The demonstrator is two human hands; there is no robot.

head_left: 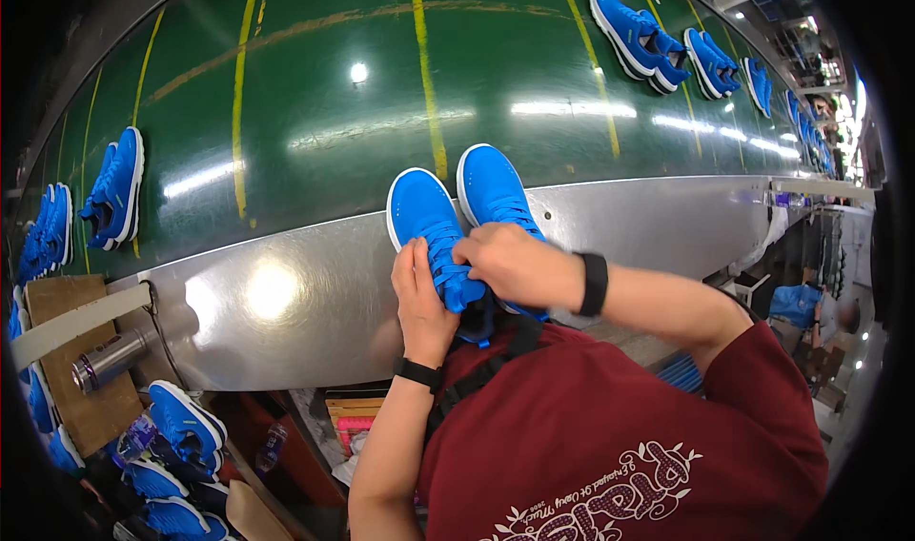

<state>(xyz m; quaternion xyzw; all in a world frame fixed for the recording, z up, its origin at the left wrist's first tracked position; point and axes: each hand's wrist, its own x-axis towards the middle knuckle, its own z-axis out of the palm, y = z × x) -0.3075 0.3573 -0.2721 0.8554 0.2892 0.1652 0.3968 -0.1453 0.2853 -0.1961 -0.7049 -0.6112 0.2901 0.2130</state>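
While 2 blue shoes sit on the steel ledge, both hands grip laces.
Left hand and right hand pinch the left shoe's laces beside the green conveyor belt.

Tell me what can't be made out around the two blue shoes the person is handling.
Head view only:
- Heels of both blue shoes: hidden behind the left hand and right hand.
- Fingertips' grip on the tongue: covered by the hands themselves.
- Far shoes at the belt's right end: too small and bent by the fisheye rim.
- Shoes at lower left: cut off by the dark rim.
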